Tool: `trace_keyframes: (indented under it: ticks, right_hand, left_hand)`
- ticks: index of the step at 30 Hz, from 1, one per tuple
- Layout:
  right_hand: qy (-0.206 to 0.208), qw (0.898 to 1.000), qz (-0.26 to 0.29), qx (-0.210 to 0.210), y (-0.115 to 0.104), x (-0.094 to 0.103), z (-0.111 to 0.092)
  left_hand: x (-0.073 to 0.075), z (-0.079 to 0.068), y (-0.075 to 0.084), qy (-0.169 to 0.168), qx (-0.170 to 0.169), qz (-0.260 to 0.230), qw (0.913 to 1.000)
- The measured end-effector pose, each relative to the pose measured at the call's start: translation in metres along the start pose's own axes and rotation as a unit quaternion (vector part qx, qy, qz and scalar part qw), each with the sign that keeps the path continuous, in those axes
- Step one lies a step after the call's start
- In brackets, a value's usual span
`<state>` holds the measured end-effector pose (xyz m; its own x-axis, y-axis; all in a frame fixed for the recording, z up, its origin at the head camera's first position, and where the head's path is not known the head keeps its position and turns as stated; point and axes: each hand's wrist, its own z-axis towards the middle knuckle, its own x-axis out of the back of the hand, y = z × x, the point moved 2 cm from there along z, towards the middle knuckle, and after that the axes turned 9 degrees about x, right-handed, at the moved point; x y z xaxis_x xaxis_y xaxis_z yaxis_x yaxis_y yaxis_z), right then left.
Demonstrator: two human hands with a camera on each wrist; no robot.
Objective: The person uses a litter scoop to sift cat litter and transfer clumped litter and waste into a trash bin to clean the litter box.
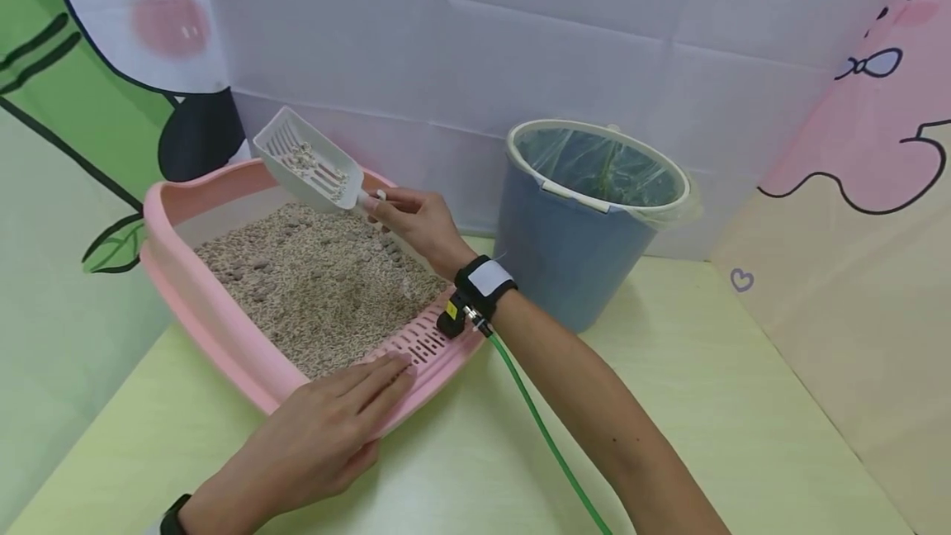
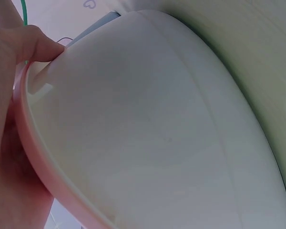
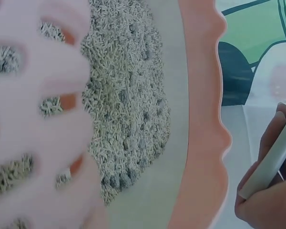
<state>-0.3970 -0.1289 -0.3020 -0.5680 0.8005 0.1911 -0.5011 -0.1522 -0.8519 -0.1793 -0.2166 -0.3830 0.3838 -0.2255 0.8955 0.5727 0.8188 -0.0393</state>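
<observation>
Scoop (image 1: 332,162) held above litter tray (image 1: 215,316)

Head view: the right hand (image 1: 419,225) grips the scoop near the tray's far edge, pellets (image 1: 303,157) lying on its slots. The left hand (image 1: 327,428) grasps the tray's near rim (image 1: 431,399); a blue bucket (image 1: 568,250) stands to the right.

Left wrist view: the thumb (image 2: 40,45) presses beneath the rim.

Right wrist view: fingers curl round the white handle (image 3: 271,158).

Lettering and numbers: none can be read in any view.
Right-wrist camera (image 1: 447,324): a yellow label (image 1: 451,310) is borne, too small to be read.
Right-hand backdrop (image 1: 795,271): a purple heart outline (image 1: 741,280) is displayed.
</observation>
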Motion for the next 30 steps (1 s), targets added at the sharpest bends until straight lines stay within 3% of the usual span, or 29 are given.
trace_keyframes:
  ticks: [3, 5, 7, 11, 12, 14, 25, 27, 30]
  right_hand:
    - [-0.036, 0.996, -0.082, 0.008, 0.005, 0.007, 0.002]
    - [-0.078, 0.98, -0.183, 0.02, 0.005, 0.014, 0.004]
    - [-0.13, 0.94, -0.312, 0.04, 0.001, 0.02, 0.005]
    - [-0.21, 0.827, -0.518, 0.063, -0.004, 0.032, 0.004]
    - [-0.22, 0.809, -0.541, 0.065, -0.005, 0.035, 0.004]
    - [-0.229, 0.79, -0.564, 0.066, -0.004, 0.039, 0.002]
    - [-0.219, 0.79, -0.569, 0.065, -0.018, 0.046, -0.001]
    - [-0.217, 0.795, -0.563, 0.064, -0.023, 0.046, 0.001]
    - [-0.212, 0.811, -0.541, 0.062, -0.03, 0.046, 0.004]
  left_hand:
    - [-0.001, 0.0, 0.001, 0.011, -0.004, -0.003, 0.9999]
    - [-0.002, 0.0, 0.001, 0.023, -0.008, -0.006, 0.9997]
    - [-0.002, 0.0, 0.002, 0.028, -0.009, -0.007, 0.9995]
    - [-0.003, 0.0, 0.001, 0.029, -0.008, -0.002, 0.9995]
    - [-0.003, 0.0, 0.001, 0.029, -0.008, 0.0, 0.9996]
    - [-0.003, -0.001, 0.001, 0.027, -0.007, 0.004, 0.9996]
    - [-0.001, -0.003, 0.0, 0.021, -0.005, 0.01, 0.9997]
    - [-0.001, -0.003, 0.001, 0.031, -0.006, 0.006, 0.9995]
    - [-0.001, -0.003, 0.0, 0.04, -0.008, 0.003, 0.9992]
